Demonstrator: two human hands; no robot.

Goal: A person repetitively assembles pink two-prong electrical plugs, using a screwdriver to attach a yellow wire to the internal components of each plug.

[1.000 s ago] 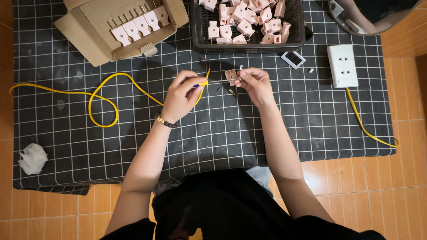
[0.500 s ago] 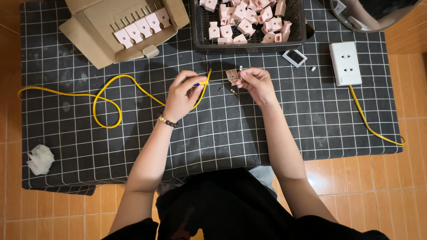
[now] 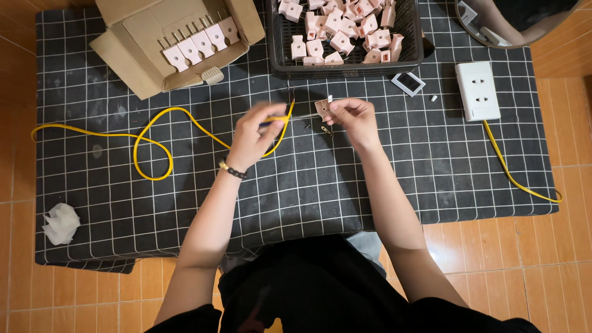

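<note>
Small pale-pink plug body (image 3: pixel 322 108), metal prongs showing, held raised above the gridded cloth; thin yellow-handled screwdriver (image 3: pixel 279 119) lies roughly level, tip pointing at the plug.

Checked mat (image 3: pixel 370 185) covers the floor work area. Far left on it: open cardboard box (image 3: pixel 123 55) with a row of plug halves (image 3: pixel 197 44) inside. Right of the box: mesh basket (image 3: pixel 277 43) holding loose plug parts (image 3: pixel 345 31). Right of the basket: small square frame (image 3: pixel 407 83), then wall socket (image 3: pixel 477 90). Cable (image 3: pixel 154 142) loops across the mat's left-centre. Crumpled tissue (image 3: pixel 60 223) at near-left corner.
</note>
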